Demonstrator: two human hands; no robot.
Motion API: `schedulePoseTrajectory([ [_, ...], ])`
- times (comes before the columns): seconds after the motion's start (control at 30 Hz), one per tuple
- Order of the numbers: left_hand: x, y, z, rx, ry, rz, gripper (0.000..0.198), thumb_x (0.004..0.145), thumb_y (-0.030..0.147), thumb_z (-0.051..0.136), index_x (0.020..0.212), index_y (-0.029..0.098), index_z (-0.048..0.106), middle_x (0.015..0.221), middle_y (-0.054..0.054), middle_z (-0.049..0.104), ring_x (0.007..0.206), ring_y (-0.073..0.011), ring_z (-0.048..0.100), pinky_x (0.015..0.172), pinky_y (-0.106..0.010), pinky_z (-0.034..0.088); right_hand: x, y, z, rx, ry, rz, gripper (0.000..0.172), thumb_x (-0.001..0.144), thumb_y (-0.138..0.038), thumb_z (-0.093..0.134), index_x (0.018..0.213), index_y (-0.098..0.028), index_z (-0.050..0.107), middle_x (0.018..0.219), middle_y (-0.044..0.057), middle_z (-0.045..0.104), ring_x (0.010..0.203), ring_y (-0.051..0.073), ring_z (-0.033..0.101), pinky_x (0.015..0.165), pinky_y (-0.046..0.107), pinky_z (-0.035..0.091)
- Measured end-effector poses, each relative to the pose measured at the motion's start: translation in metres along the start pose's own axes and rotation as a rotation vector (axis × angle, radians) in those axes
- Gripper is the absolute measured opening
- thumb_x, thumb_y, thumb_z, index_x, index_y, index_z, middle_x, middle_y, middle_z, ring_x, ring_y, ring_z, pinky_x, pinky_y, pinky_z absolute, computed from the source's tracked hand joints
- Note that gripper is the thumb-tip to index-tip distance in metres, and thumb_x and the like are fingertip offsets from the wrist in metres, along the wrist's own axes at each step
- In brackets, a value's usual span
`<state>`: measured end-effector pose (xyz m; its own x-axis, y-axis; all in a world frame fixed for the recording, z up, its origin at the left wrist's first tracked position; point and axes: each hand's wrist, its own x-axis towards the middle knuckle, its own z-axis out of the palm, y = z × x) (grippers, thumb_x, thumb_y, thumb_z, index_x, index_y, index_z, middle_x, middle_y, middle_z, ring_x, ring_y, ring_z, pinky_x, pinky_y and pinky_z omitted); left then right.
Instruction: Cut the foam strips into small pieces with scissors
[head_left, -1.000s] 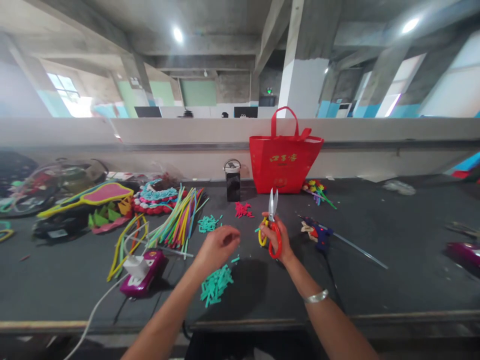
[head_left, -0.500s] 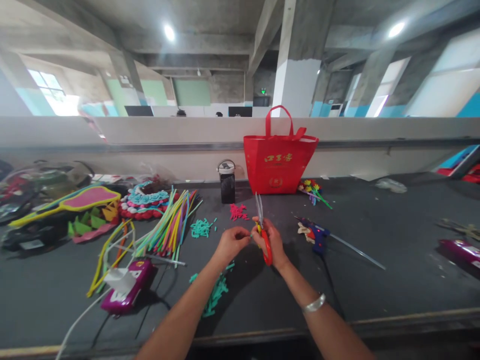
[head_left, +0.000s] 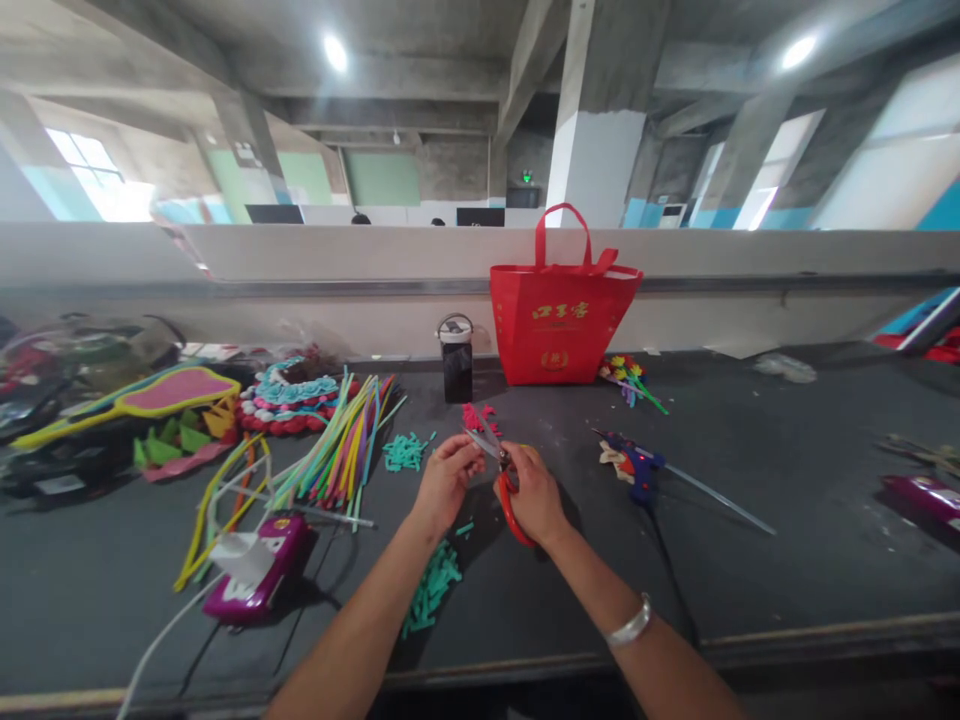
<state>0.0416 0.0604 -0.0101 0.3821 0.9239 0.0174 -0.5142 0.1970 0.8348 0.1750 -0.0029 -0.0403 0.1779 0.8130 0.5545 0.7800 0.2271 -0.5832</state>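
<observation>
My right hand [head_left: 532, 492] is closed around red-handled scissors [head_left: 511, 508]. Their blades are apart and point up and left, close to the fingertips of my left hand [head_left: 448, 482]. The left fingers are pinched together, and whatever is between them is too small to make out. Below my left wrist lies a pile of short teal pieces [head_left: 433, 592], with one loose piece [head_left: 465, 529] beside it. Farther back is a heap of smaller teal bits [head_left: 405, 453]. Pink-red bits [head_left: 471, 418] sit just beyond the blades, which partly hide them.
A red bag [head_left: 566, 330] and a black cup with a white lid [head_left: 456, 365] stand at the back. Fuzzy craft stems [head_left: 352, 440] and a purple power strip [head_left: 259, 570] lie left. On the right are a blue glue gun [head_left: 641, 475] and small flowers [head_left: 628, 378].
The scissors have tilted from upright to leftward, their blades now near my left fingertips. My left hand has turned more upright and shifted slightly up and left.
</observation>
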Motion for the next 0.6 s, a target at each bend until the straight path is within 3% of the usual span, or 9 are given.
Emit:
schedulePoseTrajectory([
  [0.2,-0.0005,-0.0006,-0.0017,0.042,-0.008,0.015,0.015,0.061,0.02,0.076,0.071,0.016,0.067,0.066,0.0,0.063,0.056,-0.0093,0.055,0.059,-0.023,0.044,-0.0008,-0.0014,-0.0008,-0.144,-0.019,-0.011,0.045,0.073,-0.013,0.055,0.117,-0.021,0.055,0.098,0.006,0.06,0.087,0.019,0.055,0.079,0.029,0.045],
  [0.6,-0.0008,0.0012,-0.0032,0.058,-0.005,0.051,0.014,0.059,0.018,0.076,0.07,0.016,0.067,0.068,0.0,0.065,0.056,-0.0093,0.054,0.059,-0.023,0.043,-0.0032,0.0017,-0.0004,-0.201,-0.003,-0.02,0.039,0.076,-0.016,0.054,0.114,-0.024,0.058,0.089,0.003,0.064,0.074,0.016,0.058,0.071,0.024,0.044],
])
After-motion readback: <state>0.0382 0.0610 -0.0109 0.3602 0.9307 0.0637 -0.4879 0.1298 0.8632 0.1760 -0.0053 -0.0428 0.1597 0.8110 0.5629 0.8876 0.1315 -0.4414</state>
